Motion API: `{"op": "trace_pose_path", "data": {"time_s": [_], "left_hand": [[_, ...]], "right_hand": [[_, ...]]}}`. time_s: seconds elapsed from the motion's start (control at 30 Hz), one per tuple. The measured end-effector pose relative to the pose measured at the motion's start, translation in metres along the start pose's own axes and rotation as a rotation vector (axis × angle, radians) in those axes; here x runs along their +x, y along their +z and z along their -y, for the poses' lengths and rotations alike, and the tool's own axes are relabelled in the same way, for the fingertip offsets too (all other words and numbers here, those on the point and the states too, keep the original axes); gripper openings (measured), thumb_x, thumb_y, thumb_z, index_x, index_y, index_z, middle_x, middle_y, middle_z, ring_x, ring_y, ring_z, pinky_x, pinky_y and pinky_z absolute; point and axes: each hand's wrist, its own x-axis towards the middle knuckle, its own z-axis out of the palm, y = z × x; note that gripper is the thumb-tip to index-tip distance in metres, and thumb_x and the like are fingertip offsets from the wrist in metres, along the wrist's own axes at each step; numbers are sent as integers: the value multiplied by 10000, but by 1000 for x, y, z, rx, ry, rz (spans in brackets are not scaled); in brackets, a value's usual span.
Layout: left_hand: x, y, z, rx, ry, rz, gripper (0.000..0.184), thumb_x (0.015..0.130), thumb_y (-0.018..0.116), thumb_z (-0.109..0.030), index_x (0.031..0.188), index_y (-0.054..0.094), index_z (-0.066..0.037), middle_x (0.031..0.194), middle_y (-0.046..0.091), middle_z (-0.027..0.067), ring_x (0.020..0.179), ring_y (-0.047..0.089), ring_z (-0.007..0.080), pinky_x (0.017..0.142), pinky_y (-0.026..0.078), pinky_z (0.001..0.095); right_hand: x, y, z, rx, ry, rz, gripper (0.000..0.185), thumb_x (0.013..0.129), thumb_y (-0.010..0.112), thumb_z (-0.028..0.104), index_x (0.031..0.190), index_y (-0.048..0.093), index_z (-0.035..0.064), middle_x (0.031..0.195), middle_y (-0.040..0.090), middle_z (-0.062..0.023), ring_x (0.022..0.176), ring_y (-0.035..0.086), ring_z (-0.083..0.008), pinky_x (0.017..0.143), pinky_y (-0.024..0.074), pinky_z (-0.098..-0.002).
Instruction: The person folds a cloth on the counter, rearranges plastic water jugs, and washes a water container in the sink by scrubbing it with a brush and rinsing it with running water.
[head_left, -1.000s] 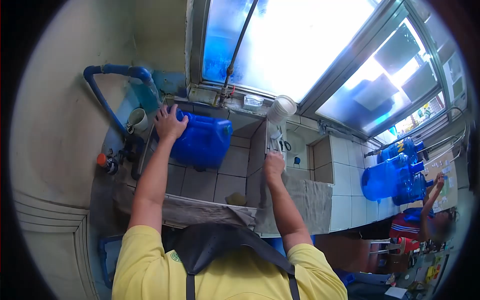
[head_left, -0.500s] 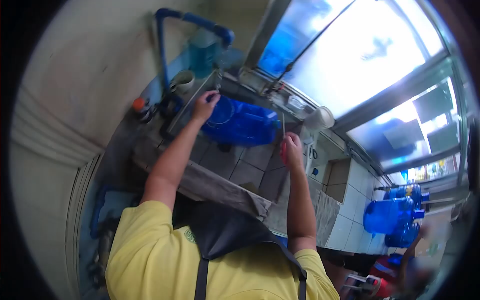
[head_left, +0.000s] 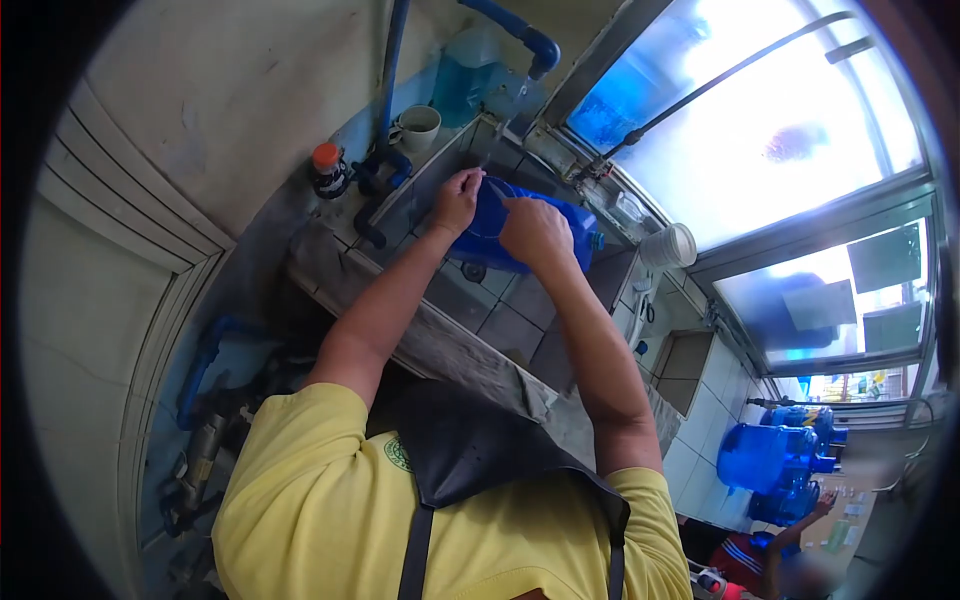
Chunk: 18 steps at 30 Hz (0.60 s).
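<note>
This looks like the wash-up corner of a small workplace, perhaps a water-refilling shop: a tiled basin (head_left: 508,328) with water running from a blue pipe (head_left: 541,54) and a blue container (head_left: 488,243) lying in it, beside a white-tiled worktop (head_left: 684,466). Large blue water bottles (head_left: 750,456) cluster farther along, near another person (head_left: 738,562), and the wearer's dark apron (head_left: 480,450) suits a workroom.
</note>
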Motion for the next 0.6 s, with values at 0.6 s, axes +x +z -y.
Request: {"op": "trace_pose_path", "data": {"time_s": [0.6], "left_hand": [[8,11,4,290,96,-94,257,998,590,-246,1080,696,-27,929,723,60,801,636,195,752,500,309]], "right_hand": [[83,55,-34,-38,284,-324,337,873,557,136,1183,679,93,959,729,-224,800,706,-424,665,555,-509]]}}
